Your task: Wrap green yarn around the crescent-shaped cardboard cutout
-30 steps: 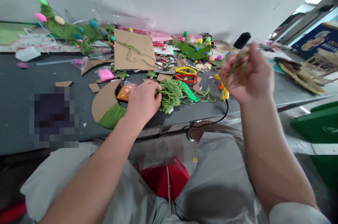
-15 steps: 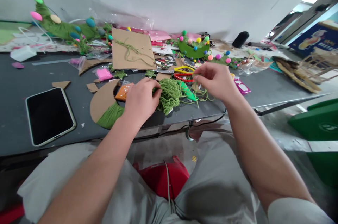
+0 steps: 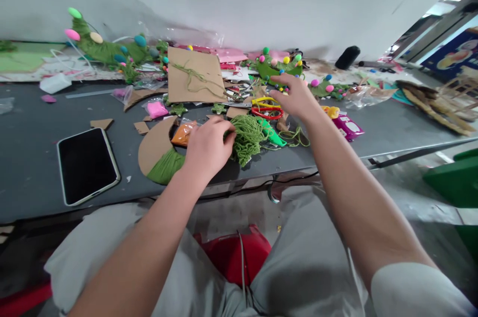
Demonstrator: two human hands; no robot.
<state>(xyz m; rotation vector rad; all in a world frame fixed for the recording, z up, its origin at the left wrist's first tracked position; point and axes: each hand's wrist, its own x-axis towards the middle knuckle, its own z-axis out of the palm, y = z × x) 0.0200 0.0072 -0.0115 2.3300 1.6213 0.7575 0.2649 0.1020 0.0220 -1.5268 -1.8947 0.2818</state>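
My left hand [image 3: 211, 142] is closed on the left side of a bundle of green yarn [image 3: 246, 138] at the table's front. My right hand [image 3: 293, 95] hovers with its fingers apart and nothing in them, just above and right of the scissors. The scissors [image 3: 269, 112] have red and yellow handles and lie behind the yarn. A bright green pointed piece [image 3: 273, 133] and loose yarn strands [image 3: 298, 136] rest right of the bundle. Left of my left hand is a cardboard crescent [image 3: 155, 147], its lower end wrapped in green. An orange packet [image 3: 183, 133] sits inside its curve.
A phone [image 3: 88, 165] lies on the left of the grey table [image 3: 30, 127]. At the back are a cardboard sheet [image 3: 196, 75] with yarn on it and green crescents with pompoms [image 3: 106, 50]. A purple packet [image 3: 348, 127] lies right of my right forearm.
My right hand has let go of the yarn strand, lifted toward the back and spread its fingers. My left hand stays on the bundle. The whole view has shifted slightly.
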